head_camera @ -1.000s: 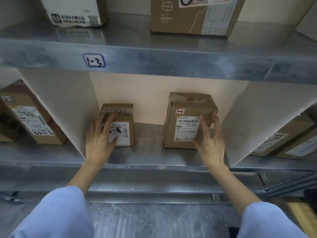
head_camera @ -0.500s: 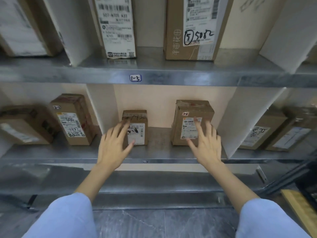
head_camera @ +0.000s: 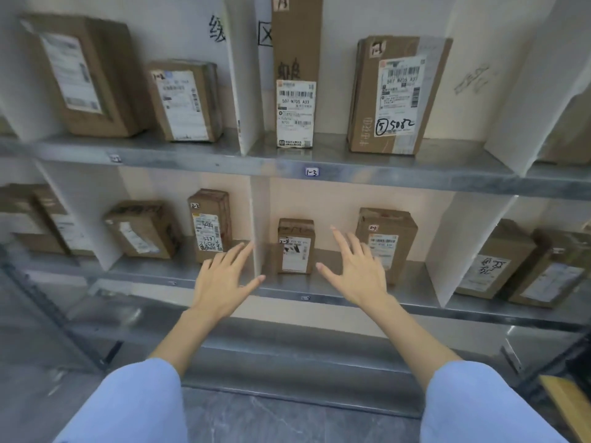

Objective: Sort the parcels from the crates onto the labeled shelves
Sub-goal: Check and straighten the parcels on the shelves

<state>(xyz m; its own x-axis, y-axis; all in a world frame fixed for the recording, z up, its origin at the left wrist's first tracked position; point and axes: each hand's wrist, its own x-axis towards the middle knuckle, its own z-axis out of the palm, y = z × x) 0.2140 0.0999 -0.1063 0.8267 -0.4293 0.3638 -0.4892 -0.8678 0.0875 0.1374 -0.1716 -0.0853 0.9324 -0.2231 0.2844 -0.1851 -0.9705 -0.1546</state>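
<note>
Metal shelf bays (head_camera: 399, 175) with cardboard parcels (head_camera: 388, 238)

Soft, even indoor light, dim under the shelves; wide-angle bending and slight blur toward the edges.

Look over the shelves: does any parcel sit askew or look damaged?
On the lower shelf, left of the divider, the tilted parcel sits skewed, while the upright parcel beside it faces front. Nothing else clearly stands out.
</note>
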